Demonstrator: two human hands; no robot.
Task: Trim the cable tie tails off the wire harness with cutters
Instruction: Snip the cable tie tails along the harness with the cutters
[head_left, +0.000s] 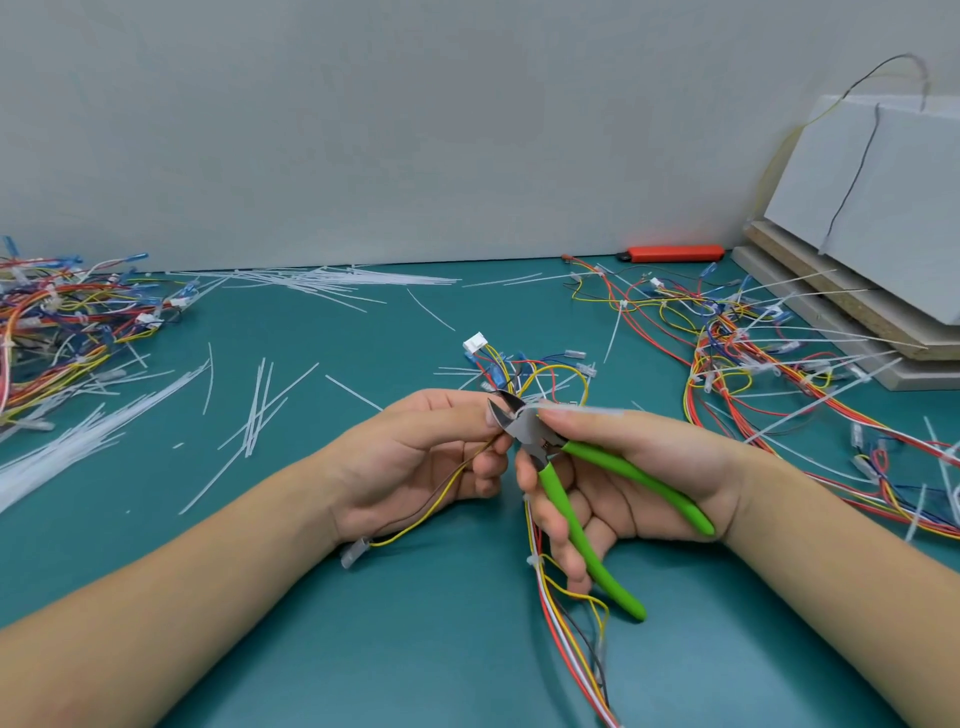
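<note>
Nearest the camera, two bare forearms reached in over the teal table (363, 649). The left hand (415, 457) pinched the wire harness (550, 566) at a tied point, fingers curled round its wires. The right hand (613, 483) grasped one pair of green-handled cutters (582, 499), handles spread, jaws parted at a white cable tie tail (582, 412). That cut appeared pending. The harness trailed toward the near edge and fanned out beyond the hands. Farther back, cut tails (260, 400), too many to count, littered the table. One harness pile (62, 332) lay far left; another pile (779, 364), far right, showed long untrimmed tails, so much work probably remained. One orange tool (675, 253) lay at the wall
</note>
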